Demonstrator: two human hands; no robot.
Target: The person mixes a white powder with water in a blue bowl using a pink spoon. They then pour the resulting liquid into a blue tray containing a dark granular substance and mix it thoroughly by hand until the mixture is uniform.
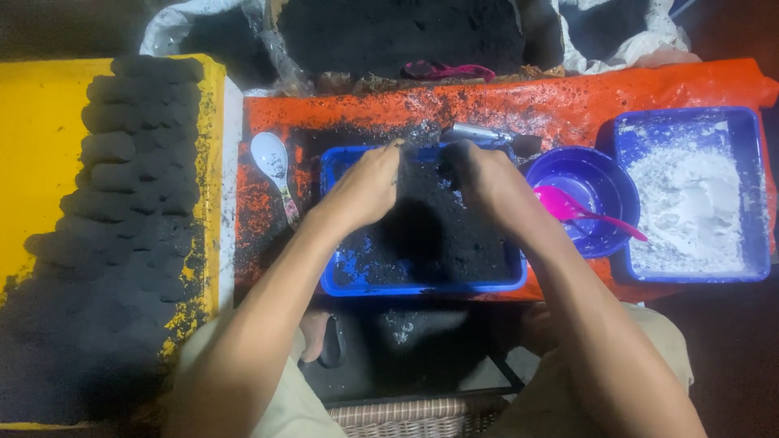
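Both my hands reach into a blue rectangular tray (pixel 422 287) that holds black powder (pixel 442 227). My left hand (pixel 367 185) is cupped over the powder at the tray's far left, its fingers curled and black with dust. My right hand (pixel 480 177) is beside it at the far middle, with its fingers pressed down into the powder. Whether either hand grips a lump is hidden by the fingers. A metal tube (pixel 479 133) lies just beyond the tray's far rim, near my right hand.
Rows of black pressed cylinders (pixel 130 154) lie on a yellow board (pixel 32 146) at left. A white spoon (pixel 273 158) rests on the orange sheet (pixel 568 97). A blue bowl (pixel 600 174) with a pink spoon (pixel 568 207) and a blue tray of white powder (pixel 690 203) stand at right. Sacks of black powder (pixel 398 32) sit behind.
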